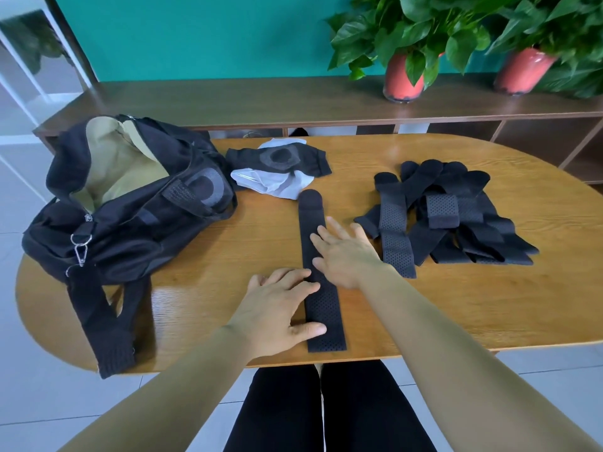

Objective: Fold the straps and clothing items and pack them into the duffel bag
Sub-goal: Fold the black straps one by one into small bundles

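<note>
Head view looks down on an oval wooden table point(456, 305) with a glossy top, standing on a pale tiled floor point(39, 396). One perforated black strap point(324, 308) lies flat and straight at the table's near middle. The left hand point(277, 308) rests on the strap's near half and the right hand point(346, 252) on its middle, both with fingers straight and spread, gripping nothing. Left of the strap sits the black duffel bag point(130, 207), unzipped, its tan lining showing. Just beyond the strap's far end a black garment point(280, 158) lies on a white one point(270, 184). Right of the strap is a loose pile of black straps point(450, 216). Well beyond the strap, a low wooden shelf unit point(261, 99) carries two potted plants point(403, 76) against a teal wall point(195, 34).
</note>
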`<state>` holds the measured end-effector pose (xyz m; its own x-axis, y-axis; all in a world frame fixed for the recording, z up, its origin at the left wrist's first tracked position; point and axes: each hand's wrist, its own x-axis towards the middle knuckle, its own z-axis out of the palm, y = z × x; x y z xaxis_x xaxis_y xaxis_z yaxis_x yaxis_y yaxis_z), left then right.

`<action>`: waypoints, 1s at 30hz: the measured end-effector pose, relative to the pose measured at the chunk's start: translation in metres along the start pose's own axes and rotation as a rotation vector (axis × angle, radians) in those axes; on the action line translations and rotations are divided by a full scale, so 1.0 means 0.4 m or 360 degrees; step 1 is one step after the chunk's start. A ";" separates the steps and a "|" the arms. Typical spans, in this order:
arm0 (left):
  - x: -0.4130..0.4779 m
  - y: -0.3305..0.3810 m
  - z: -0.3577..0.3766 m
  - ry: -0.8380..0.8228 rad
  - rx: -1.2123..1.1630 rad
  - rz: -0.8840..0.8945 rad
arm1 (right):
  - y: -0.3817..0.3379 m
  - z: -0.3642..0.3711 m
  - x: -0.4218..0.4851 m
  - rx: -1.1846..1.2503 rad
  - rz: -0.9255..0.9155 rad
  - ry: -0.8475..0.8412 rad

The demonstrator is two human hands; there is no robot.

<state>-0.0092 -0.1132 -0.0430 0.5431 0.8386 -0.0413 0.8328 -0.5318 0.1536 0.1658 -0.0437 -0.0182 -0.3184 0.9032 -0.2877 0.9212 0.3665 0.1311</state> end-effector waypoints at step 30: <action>-0.087 0.012 -0.040 0.0125 -0.0349 0.0073 | 0.031 0.027 -0.236 0.0708 -0.0227 0.0739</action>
<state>-0.0256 -0.1431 -0.0251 0.5625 0.8255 0.0463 0.7599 -0.5382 0.3645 0.2098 -0.1267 0.0005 -0.4158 0.8917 0.1789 0.8358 0.4522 -0.3115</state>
